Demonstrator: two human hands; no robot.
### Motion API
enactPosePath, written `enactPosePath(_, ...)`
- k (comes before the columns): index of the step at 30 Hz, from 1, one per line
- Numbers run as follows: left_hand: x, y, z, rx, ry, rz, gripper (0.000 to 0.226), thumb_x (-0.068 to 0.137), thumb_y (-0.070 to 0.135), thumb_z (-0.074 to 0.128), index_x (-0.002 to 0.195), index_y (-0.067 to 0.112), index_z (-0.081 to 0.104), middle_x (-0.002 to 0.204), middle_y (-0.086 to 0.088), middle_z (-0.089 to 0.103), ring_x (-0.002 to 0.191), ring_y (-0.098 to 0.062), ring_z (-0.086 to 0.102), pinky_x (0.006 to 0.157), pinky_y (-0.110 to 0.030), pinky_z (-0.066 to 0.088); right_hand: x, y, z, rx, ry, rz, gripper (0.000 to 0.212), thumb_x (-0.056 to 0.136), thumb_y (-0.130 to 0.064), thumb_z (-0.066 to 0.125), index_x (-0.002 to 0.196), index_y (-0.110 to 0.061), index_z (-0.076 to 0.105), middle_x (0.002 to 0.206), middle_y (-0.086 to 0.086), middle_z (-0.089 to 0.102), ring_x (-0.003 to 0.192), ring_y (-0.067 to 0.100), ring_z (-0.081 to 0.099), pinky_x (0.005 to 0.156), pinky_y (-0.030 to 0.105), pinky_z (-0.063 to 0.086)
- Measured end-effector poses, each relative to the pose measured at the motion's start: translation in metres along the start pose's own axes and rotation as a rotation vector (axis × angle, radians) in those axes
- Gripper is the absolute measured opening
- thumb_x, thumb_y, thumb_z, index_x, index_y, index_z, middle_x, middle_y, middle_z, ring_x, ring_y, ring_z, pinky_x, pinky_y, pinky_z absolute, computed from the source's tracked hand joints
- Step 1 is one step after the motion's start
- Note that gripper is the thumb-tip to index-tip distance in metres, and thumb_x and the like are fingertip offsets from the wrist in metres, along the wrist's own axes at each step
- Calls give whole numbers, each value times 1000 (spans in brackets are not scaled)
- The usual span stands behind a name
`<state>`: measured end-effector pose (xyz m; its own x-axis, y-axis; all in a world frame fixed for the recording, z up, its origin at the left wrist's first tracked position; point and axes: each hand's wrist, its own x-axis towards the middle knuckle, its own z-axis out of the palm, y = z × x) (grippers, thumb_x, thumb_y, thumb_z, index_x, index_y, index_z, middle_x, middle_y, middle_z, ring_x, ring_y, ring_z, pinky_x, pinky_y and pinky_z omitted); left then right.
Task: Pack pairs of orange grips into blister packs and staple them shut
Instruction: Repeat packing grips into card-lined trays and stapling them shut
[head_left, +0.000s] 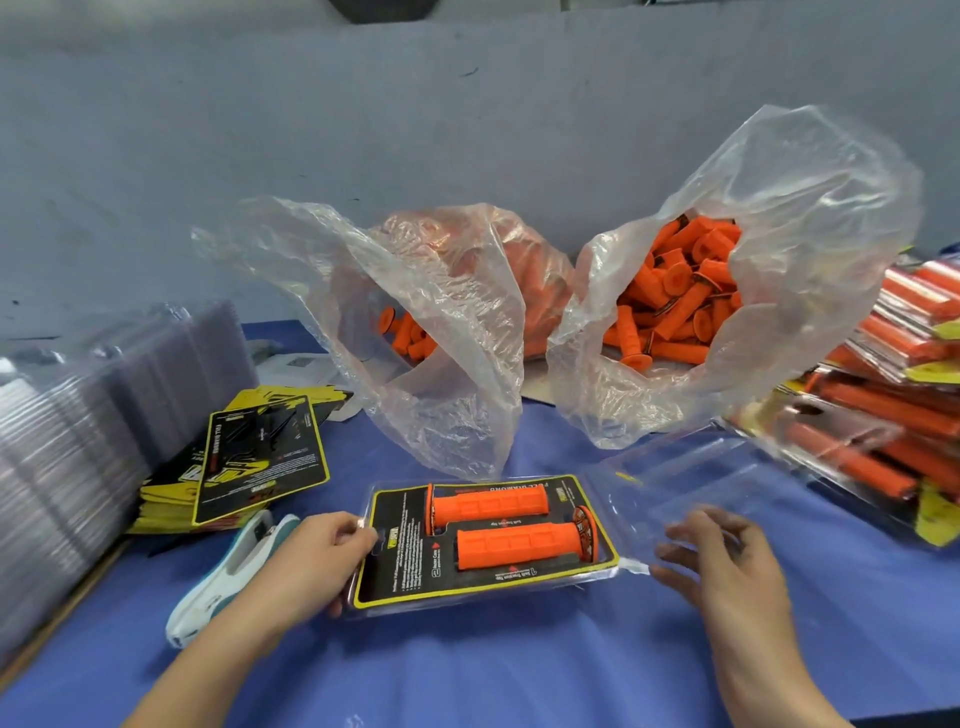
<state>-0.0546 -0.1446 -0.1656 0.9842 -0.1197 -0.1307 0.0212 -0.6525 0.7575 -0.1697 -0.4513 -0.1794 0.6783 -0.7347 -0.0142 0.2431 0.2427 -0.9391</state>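
Observation:
An open blister pack (395, 561) lies on the blue table in front of me, with a black and yellow card inside. Two orange grips (488, 506) (519, 543) lie side by side in its tray. The clear lid half (691, 483) is folded out to the right. My left hand (317, 561) pinches the pack's left edge by the hang hole. My right hand (722, 556) has loosely spread fingers at the near edge of the clear lid; whether it touches the lid is unclear.
Two clear plastic bags of loose orange grips (670, 306) (415, 332) stand behind. Finished packs (893, 395) pile up at the right. Printed cards (260, 457) and a stack of empty clear blisters (78, 426) lie at the left. A white and teal stapler (223, 577) lies by my left wrist.

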Motion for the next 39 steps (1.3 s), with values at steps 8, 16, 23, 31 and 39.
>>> enactPosePath(8, -7, 3, -3, 45, 14, 15, 25, 99, 20, 51, 84, 7, 66, 46, 0, 55, 33, -13, 49, 36, -20, 39, -15, 6, 9, -308, -50, -394, 18, 96, -16, 59, 90, -32, 52, 113, -4, 55, 94, -9, 58, 72, 2, 42)
enactPosePath(16, -9, -4, 0, -1, -45, 18, 26, 100, 22, 51, 82, 10, 64, 49, 1, 56, 34, -17, 50, 37, -21, 39, -42, 10, 11, -617, -351, -875, 10, 87, -33, 52, 95, -38, 49, 126, -18, 53, 110, 2, 57, 84, 17, 43)
enactPosePath(23, -15, 3, 3, -95, -84, 14, 28, 102, 18, 49, 82, 6, 64, 54, -4, 58, 34, -16, 48, 37, -19, 36, -26, 20, 13, -865, -520, -1233, 7, 86, -21, 54, 91, -22, 59, 120, -6, 63, 112, 11, 57, 100, 29, 40)
enactPosePath(31, -19, 12, -3, -521, -108, -247, 30, 102, 23, 49, 95, 5, 72, 59, -5, 59, 40, -15, 48, 36, -24, 41, -17, 20, 9, -1022, -618, -1385, 24, 96, -32, 44, 84, -24, 64, 112, -8, 67, 105, 12, 64, 99, 34, 44)
enactPosePath(39, -20, 9, 2, -271, -199, -158, 36, 95, 31, 63, 101, -5, 63, 61, -3, 55, 42, -16, 46, 43, -24, 41, -16, 20, 11, -1140, -549, -1537, 3, 80, -25, 64, 78, -26, 67, 102, -5, 70, 91, 15, 68, 95, 35, 45)
